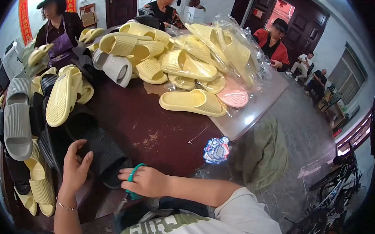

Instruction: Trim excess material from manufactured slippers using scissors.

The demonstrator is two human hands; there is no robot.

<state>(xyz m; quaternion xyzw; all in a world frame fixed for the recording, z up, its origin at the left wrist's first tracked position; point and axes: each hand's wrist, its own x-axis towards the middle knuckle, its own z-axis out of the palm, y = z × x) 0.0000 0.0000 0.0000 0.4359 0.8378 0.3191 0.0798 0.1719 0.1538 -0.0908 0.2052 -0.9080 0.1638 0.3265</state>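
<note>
From my remote seat I see the left hand (75, 167) spread open, fingers resting on a black slipper (98, 152) at the near edge of the dark table (152, 132), seemingly steadying it. The right hand (147, 181) is closed around green-handled scissors (129, 186) (blades pointing down, mostly hidden), just beside that slipper's end. Yellow slippers (173, 61) lie piled farther back.
</note>
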